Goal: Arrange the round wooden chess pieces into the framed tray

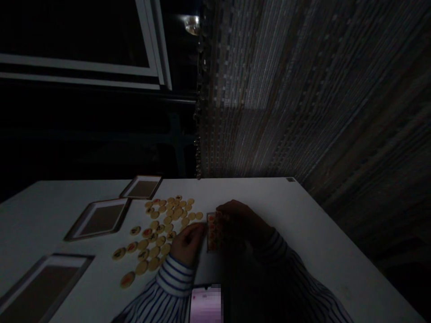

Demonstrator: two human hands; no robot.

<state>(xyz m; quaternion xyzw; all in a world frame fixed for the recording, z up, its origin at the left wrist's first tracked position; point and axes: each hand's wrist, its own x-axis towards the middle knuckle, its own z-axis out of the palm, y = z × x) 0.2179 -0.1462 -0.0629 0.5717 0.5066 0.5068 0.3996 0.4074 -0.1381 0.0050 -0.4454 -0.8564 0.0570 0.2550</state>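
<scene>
On the white table (319, 251) lies a small shallow tray (211, 233) holding round pieces with red markings. My left hand (187, 242) is at its left edge, fingers curled together; what they pinch, if anything, is hidden. From the other side my right hand (244, 224) curves over the tray's right part, its fingers closed on the edge and mostly lost in shadow. Left of the hands are scattered many round wooden xiangqi pieces (154, 251), some showing red or black characters, others blank side up.
Three flat framed trays stand along the left: a near one (72, 262), a middle one (69, 233) and a far one (158, 185). A lit phone (205, 305) lies at the front edge. Behind the table hangs a bead curtain (256, 112). The room is dim.
</scene>
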